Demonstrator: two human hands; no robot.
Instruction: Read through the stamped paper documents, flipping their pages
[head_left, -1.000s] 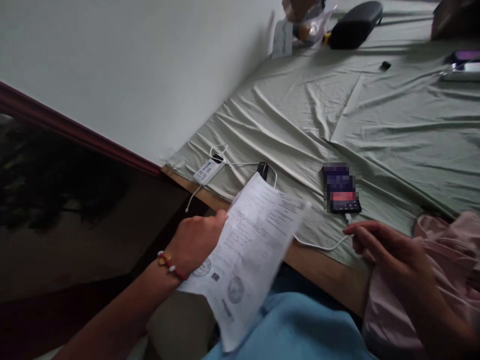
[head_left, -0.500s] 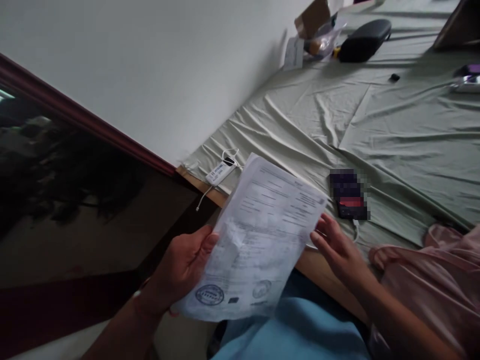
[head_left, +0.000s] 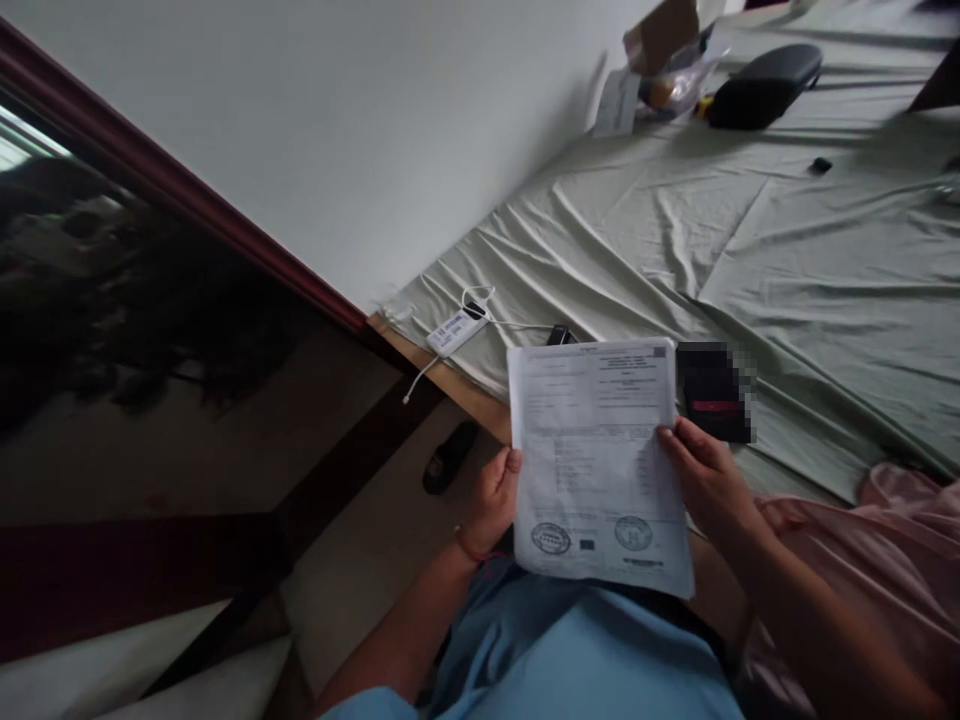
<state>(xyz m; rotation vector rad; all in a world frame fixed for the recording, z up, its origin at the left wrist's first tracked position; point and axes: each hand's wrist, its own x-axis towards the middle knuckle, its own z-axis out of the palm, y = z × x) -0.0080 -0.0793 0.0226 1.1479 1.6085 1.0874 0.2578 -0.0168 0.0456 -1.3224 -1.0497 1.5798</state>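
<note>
I hold a printed white paper sheet (head_left: pixel 596 455) with two round stamps near its lower edge, upright in front of me over my lap. My left hand (head_left: pixel 495 500) grips its left edge, a red bead bracelet on the wrist. My right hand (head_left: pixel 701 478) grips its right edge. Just beyond the sheet's top right corner a dark phone (head_left: pixel 712 390) lies on the pale green bedsheet (head_left: pixel 825 270).
A white power bank (head_left: pixel 455 331) with a white cable lies at the bed's corner by the wall. A black case (head_left: pixel 765 72), a plastic bag and a cardboard piece sit at the far end. Pink cloth (head_left: pixel 892 560) lies at right. A dark slipper (head_left: pixel 448 457) is on the floor.
My right hand left the cable by the phone and took the sheet's right edge. The sheet turned from slanted and one-handed to upright between both hands.
</note>
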